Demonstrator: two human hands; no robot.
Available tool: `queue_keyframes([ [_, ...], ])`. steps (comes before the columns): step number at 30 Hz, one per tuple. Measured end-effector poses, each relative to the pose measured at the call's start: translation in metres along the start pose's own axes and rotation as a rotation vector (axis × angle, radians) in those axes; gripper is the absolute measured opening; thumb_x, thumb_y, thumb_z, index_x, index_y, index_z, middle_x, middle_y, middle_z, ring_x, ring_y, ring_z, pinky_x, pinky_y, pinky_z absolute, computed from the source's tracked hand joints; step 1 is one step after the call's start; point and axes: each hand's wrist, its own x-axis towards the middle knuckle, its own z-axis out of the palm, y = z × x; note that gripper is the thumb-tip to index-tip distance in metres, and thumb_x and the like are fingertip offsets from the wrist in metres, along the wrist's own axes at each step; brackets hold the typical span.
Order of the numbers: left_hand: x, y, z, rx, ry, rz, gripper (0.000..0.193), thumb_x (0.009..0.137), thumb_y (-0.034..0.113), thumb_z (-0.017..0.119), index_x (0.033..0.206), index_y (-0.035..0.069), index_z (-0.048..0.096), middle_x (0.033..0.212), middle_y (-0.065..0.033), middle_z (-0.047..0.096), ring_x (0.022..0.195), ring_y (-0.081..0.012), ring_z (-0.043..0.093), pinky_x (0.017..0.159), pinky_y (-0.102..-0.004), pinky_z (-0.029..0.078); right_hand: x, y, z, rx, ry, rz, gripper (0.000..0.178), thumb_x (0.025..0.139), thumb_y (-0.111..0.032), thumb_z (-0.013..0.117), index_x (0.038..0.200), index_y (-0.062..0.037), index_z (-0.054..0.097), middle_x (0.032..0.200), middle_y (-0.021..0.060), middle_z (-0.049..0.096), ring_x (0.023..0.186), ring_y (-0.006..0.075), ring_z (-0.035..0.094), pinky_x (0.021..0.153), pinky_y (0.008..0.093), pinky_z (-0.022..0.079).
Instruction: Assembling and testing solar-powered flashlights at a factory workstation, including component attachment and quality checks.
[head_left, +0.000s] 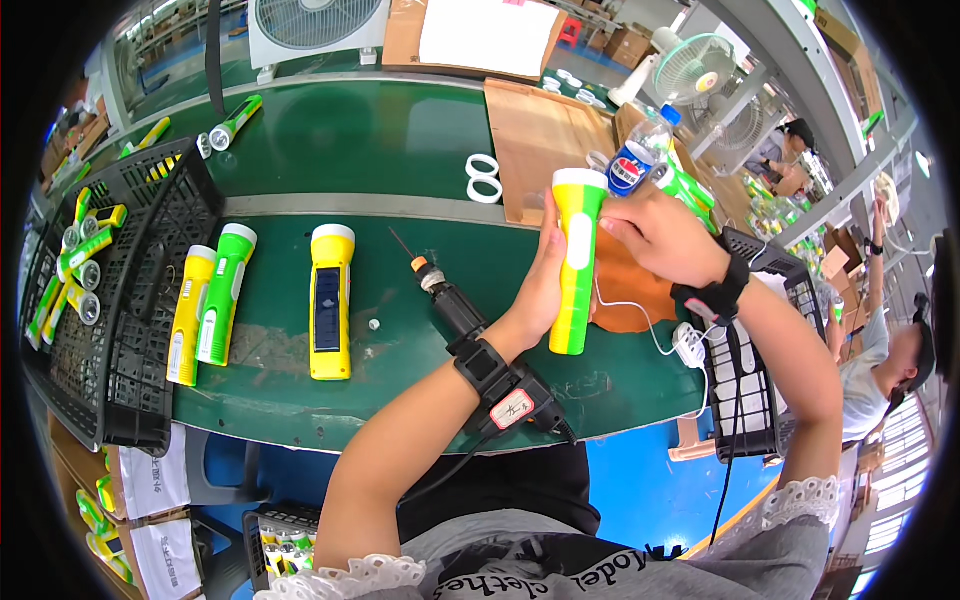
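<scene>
1. I see a green tabletop [400, 140] with a metal strip running across it.
2. Three torches lie side by side on it: a yellow torch [189, 315], a green torch [224, 292] and a larger yellow torch [331, 300].
3. An electric screwdriver [455, 305] lies near them, two white rings [484, 177] farther back.

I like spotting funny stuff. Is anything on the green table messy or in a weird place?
A little. One tiny white round part lies loose on the green table, beside the yellow flashlight. An electric screwdriver lies slanted under the left hand. Both hands hold a yellow-green flashlight. Nothing looks spilled or broken.
</scene>
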Motion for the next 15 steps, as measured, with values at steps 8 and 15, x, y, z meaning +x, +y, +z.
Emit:
queue_keyframes([
  [8, -0.001, -0.001, 0.000, -0.153, -0.100, 0.005, 0.062, 0.091, 0.051, 0.022, 0.136, 0.032, -0.016, 0.081, -0.0090, 0.047, 0.051, -0.0156, 0.052, 0.046, -0.0289, 0.048, -0.006, -0.017, 0.000, -0.419, 0.093, -0.122, 0.003, 0.075, -0.008, 0.053, 0.076, -0.0060, 0.055, 0.058, 0.0117, 0.056, 0.049, 0.0286, 0.054, 0.047, 0.0354, 0.040],
  [15, 0.001, -0.016, 0.000, 0.296, -0.027, 0.307, 0.067, 0.091, 0.050, 0.025, 0.136, 0.028, -0.020, 0.088, -0.0109, 0.048, 0.052, -0.0162, 0.050, 0.046, -0.0277, 0.046, -0.012, -0.001, -0.002, 0.602, -0.009, 0.003, 0.020, 0.087, -0.017, 0.050, 0.072, -0.0049, 0.053, 0.052, 0.0017, 0.045, 0.043, 0.0105, 0.044, 0.043, 0.0286, 0.035],
])
